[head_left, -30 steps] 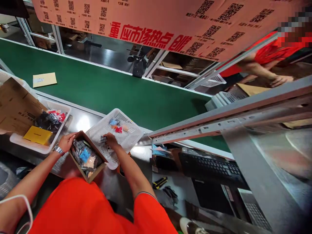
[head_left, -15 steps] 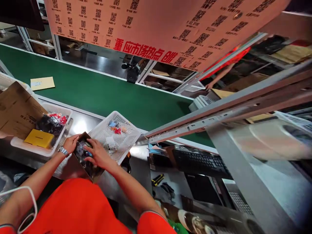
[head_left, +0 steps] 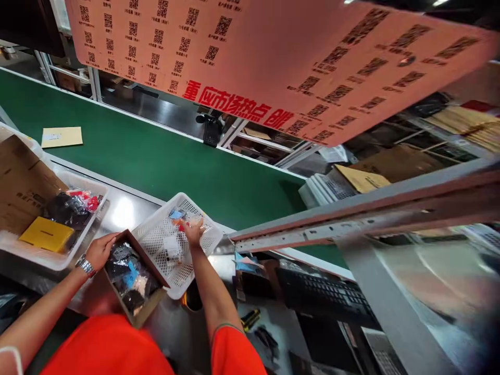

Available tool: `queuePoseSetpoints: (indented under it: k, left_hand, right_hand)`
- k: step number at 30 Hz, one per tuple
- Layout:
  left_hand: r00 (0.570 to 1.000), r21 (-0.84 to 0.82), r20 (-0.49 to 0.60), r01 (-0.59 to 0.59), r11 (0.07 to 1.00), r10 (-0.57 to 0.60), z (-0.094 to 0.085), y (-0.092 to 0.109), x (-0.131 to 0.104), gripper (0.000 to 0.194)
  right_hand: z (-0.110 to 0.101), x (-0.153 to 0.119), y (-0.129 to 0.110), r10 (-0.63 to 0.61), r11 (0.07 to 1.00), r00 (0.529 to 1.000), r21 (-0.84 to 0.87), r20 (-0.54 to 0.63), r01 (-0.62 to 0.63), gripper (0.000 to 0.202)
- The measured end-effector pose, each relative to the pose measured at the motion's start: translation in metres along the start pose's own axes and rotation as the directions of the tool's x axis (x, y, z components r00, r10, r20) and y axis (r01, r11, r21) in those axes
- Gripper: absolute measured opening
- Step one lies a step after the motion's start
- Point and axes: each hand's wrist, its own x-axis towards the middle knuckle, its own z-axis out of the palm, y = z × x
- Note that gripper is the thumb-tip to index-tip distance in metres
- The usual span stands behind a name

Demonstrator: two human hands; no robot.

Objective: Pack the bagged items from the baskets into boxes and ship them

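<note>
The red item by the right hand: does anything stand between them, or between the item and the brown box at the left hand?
Nothing visible separates the right hand from the red item, though contact is unclear. Toward the brown box, the box's raised side wall stands between; the basket's rim there is mostly hidden.

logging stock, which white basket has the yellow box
The left basket, beside the left hand: yellow box inside; the middle basket shows only small items.
</note>
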Motion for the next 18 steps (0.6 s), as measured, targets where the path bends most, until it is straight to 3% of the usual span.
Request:
queuePoseSetpoints:
  k: [5, 8, 14, 18]
  left_hand:
    - [1.000, 0.014, -0.008, 0.012, 1.000, -0.012, 0.000, 0.002, -0.006, 0.058]
    - [1.000, 0.007, -0.002, 0.013, 1.000, -0.013, 0.000, 0.004, -0.008, 0.057]
    - [0.999, -0.008, -0.003, 0.035, 0.999, -0.035, 0.001, 0.005, -0.011, 0.057]
    - [0.998, -0.016, -0.003, 0.055, 0.998, -0.055, 0.002, 0.004, -0.011, 0.059]
  right_hand:
    - [0.058, 0.023, -0.023, 0.149, 0.983, 0.989, 0.114, -0.011, -0.147, 0.128]
    - [0.083, 0.027, -0.032, 0.087, 0.994, 0.996, 0.073, -0.017, -0.085, 0.112]
    - [0.095, 0.023, -0.020, -0.126, 0.991, 0.992, 0.030, -0.018, 0.127, 0.060]
    - [0.094, 0.023, -0.013, -0.267, 0.962, 0.964, 0.059, -0.008, 0.267, 0.045]
